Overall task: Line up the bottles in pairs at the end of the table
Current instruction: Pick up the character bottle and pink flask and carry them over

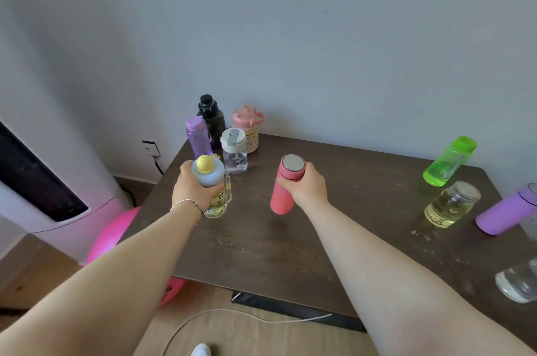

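Two forearms (363,262) stretch over the table (319,239). The left hand (191,190) is wrapped round the yellow-cap bottle (207,172), and the right hand (308,187) is clamped on the red flask (283,190). Best bet is probably to stand both upright, side by side, just short of the clear bottle (234,152) past the left hand's knuckles, without bumping it.

You count ten bottles clearly: one black plastic bottle (211,118), one pink handled jug (247,134), one translucent purple bottle (200,140), one matte purple flask (502,213), one coral steel-topped flask (280,198), one translucent green bottle (449,161), one yellow-tinted blue-lidded bottle (208,175), one yellow-tinted silver-lidded bottle (450,204), one clear grey-lidded bottle (234,156), one clear edge-cropped bottle (517,283).
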### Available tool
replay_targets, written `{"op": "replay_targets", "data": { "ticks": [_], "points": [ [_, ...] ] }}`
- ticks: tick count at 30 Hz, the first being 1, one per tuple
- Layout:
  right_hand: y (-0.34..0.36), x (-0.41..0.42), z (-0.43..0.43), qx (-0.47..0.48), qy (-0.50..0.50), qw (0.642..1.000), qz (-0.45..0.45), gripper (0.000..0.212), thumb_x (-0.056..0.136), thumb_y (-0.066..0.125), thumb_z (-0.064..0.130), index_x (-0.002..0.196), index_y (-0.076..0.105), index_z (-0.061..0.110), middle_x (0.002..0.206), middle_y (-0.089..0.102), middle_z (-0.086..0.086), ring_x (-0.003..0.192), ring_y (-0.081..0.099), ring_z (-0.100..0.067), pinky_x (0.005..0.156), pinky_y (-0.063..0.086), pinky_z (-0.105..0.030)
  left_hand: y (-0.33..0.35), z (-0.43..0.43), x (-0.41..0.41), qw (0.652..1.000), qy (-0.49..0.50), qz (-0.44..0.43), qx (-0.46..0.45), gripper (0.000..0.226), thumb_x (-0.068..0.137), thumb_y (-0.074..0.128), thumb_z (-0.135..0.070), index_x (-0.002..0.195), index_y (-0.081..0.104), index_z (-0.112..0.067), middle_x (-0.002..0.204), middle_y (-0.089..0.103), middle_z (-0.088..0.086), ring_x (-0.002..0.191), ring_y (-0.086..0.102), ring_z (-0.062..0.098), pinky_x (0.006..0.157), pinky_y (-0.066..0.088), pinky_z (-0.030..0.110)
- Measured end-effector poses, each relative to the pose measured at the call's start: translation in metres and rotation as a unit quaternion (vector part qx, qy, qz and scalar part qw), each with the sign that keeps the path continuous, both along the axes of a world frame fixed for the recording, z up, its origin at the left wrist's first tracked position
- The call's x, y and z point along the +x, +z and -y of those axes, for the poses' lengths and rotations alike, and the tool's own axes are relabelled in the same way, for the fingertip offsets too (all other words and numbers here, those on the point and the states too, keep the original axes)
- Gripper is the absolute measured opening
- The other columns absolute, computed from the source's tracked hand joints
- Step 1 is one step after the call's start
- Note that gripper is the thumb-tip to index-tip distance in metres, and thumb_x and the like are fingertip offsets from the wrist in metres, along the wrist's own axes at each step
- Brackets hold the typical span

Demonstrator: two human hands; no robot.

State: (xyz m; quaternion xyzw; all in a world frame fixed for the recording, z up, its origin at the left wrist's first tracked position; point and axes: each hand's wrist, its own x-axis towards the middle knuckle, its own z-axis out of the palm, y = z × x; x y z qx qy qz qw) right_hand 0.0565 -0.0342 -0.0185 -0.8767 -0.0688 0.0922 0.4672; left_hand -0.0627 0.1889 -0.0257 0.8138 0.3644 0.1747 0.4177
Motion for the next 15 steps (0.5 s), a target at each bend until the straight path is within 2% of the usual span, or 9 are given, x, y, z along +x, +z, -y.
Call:
{"op": "replay_targets", "data": {
  "ticks": [5, 10, 15],
  "points": [
    [-0.009, -0.008, -0.062, 0.001, -0.018, 1.0, -0.005, 0.06, 0.074, 0.083, 0.037, 0.122, 0.051, 0.019, 0.125, 0.062, -0.001, 0.111, 0.06, -0.023, 0.083, 0.049, -0.031, -0.004, -0.058, 0.0, 1.0, -0.03, -0.001, -0.006, 0.067, 0.067, 0.082, -0.034, 0.118, 0.041, -0.027, 0.1, 0.06, -0.001, 0.087, 0.059, 0.026, 0.071, 0.046, 0.034],
    [-0.019, -0.01, -0.121, -0.007, -0.042, 0.999, -0.015, 0.062, 0.075, 0.082, 0.036, 0.126, 0.05, 0.018, 0.128, 0.061, -0.004, 0.116, 0.059, -0.026, 0.09, 0.051, -0.038, -0.007, -0.121, 0.014, 0.997, -0.076, -0.012, 0.006, 0.075, 0.066, 0.084, -0.036, 0.126, 0.039, -0.026, 0.106, 0.057, -0.002, 0.088, 0.056, 0.023, 0.074, 0.045, 0.033],
    [-0.031, -0.008, -0.159, -0.014, -0.067, 0.997, -0.024, 0.063, 0.074, 0.084, 0.035, 0.126, 0.051, 0.017, 0.127, 0.062, -0.003, 0.116, 0.059, -0.025, 0.089, 0.049, -0.034, -0.02, -0.157, 0.028, 0.993, -0.112, -0.025, 0.005, 0.075, 0.065, 0.084, -0.039, 0.124, 0.04, -0.027, 0.106, 0.057, -0.004, 0.091, 0.056, 0.024, 0.076, 0.046, 0.034]
  ]
}}
